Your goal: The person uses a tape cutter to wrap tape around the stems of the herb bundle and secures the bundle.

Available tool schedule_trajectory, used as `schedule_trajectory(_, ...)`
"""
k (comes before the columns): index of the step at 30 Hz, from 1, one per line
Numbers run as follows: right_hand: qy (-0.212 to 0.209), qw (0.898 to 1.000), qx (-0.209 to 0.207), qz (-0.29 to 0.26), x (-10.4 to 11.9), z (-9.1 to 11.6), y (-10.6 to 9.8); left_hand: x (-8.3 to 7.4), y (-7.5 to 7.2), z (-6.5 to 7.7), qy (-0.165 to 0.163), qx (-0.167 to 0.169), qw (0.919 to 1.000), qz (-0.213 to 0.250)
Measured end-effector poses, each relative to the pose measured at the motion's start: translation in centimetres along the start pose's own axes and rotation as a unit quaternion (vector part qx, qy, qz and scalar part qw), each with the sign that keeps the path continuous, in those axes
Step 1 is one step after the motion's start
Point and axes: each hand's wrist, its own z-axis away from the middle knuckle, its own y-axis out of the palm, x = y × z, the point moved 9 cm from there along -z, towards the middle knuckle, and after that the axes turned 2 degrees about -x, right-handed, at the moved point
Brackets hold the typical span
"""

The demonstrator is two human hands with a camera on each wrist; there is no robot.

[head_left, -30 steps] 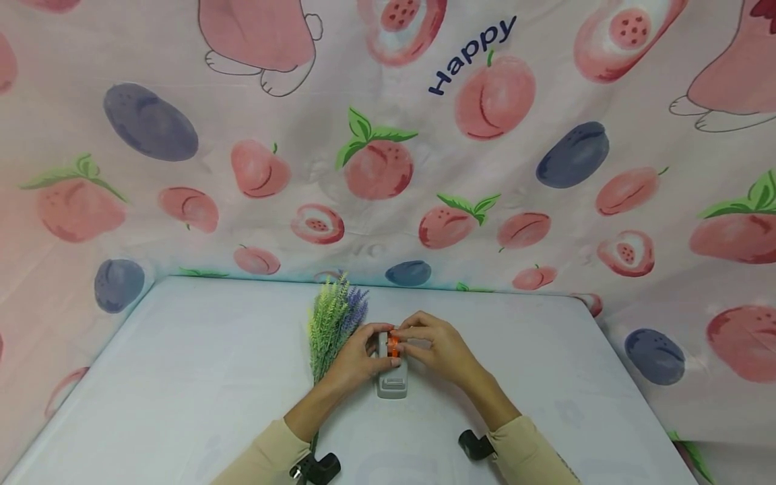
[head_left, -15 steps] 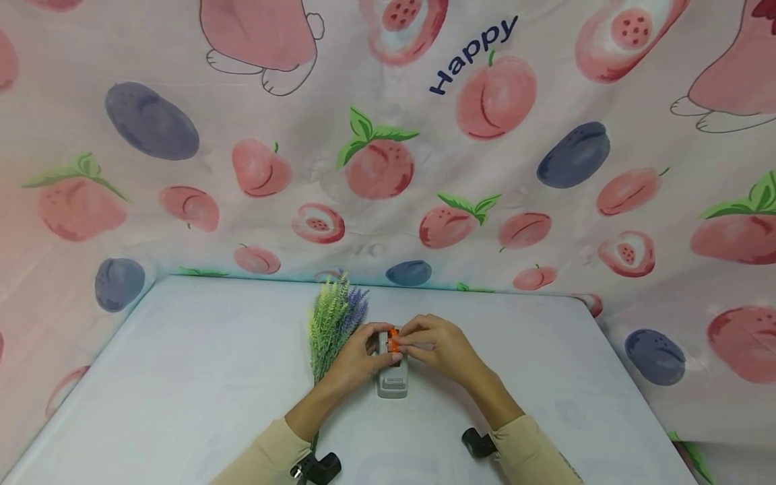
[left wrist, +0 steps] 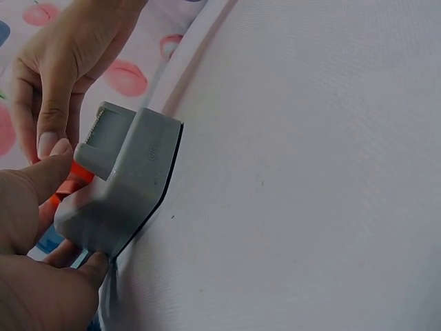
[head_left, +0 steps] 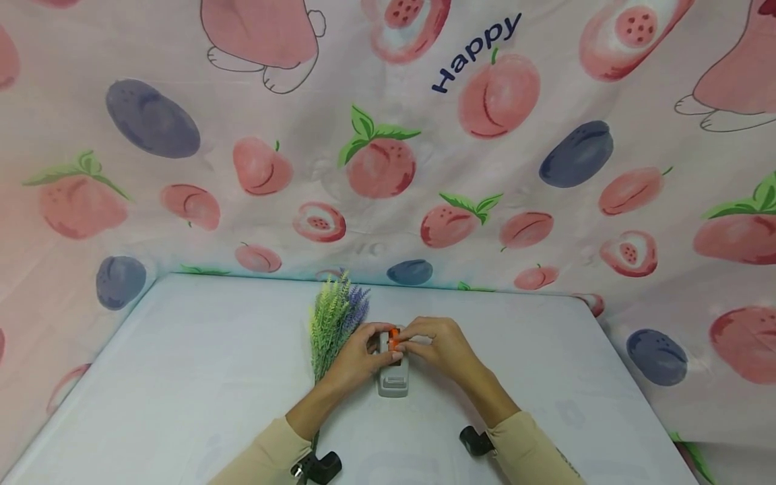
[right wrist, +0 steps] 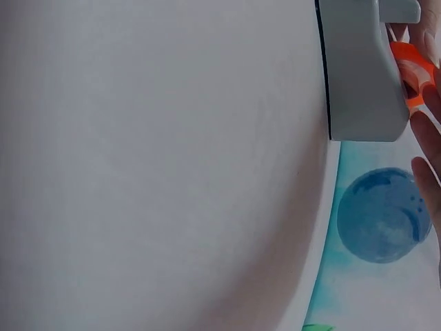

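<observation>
A grey tape dispenser (head_left: 393, 387) stands on the white table, its toothed cutter end towards the person. My left hand (head_left: 360, 353) holds it at the far end, with the thumb near its top and fingers at its side in the left wrist view. An orange tape wheel (head_left: 394, 339) sits at the dispenser's slot. The fingertips of my right hand (head_left: 445, 343) pinch this wheel from the right. In the right wrist view the orange wheel (right wrist: 415, 69) shows above the dispenser's (right wrist: 362, 76) grey side, partly hidden by fingers.
A bunch of artificial lavender (head_left: 330, 330), yellow-green and purple, lies just left of the dispenser, its stems passing under my left forearm. Behind the white table (head_left: 212, 377) hangs a fruit-print cloth (head_left: 388, 229). Black wrist cameras (head_left: 475, 441) sit at both sleeves.
My right hand has come slightly nearer the person, its fingers still on the orange wheel, and less of the wheel shows now. The left hand and dispenser stay in place.
</observation>
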Motion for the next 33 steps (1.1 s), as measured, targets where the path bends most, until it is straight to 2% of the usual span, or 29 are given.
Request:
schedule_trajectory(4, -0.004, 1.0, 0.0, -0.009, 0.1, 0.0, 0.1, 0.2, 0.0, -0.1, 0.0, -0.003, 1.0, 0.002)
schedule_trajectory(11, -0.009, 1.0, 0.012, 0.008, 0.2, 0.1, 0.3, 0.3, -0.1, -0.1, 0.001, -0.004, 1.0, 0.002)
schedule_trajectory(16, -0.017, 1.0, 0.017, -0.008, 0.2, 0.0, 0.2, 0.3, -0.1, -0.1, 0.0, 0.007, 1.0, 0.002)
schedule_trajectory(23, -0.023, 0.999, 0.023, -0.002, 0.2, -0.1, 0.1, 0.2, -0.1, -0.2, 0.005, 0.02, 0.9998, 0.009)
schedule_trajectory(29, 0.0, 0.999, 0.032, -0.018, -0.5, 0.0, 0.4, 0.2, -0.1, 0.0, 0.006, 0.019, 0.9997, 0.017)
schedule_trajectory(33, 0.032, 0.997, 0.042, -0.062, -1.2, 0.0, 0.6, 0.2, -0.1, 0.0, 0.005, 0.019, 0.9994, 0.028)
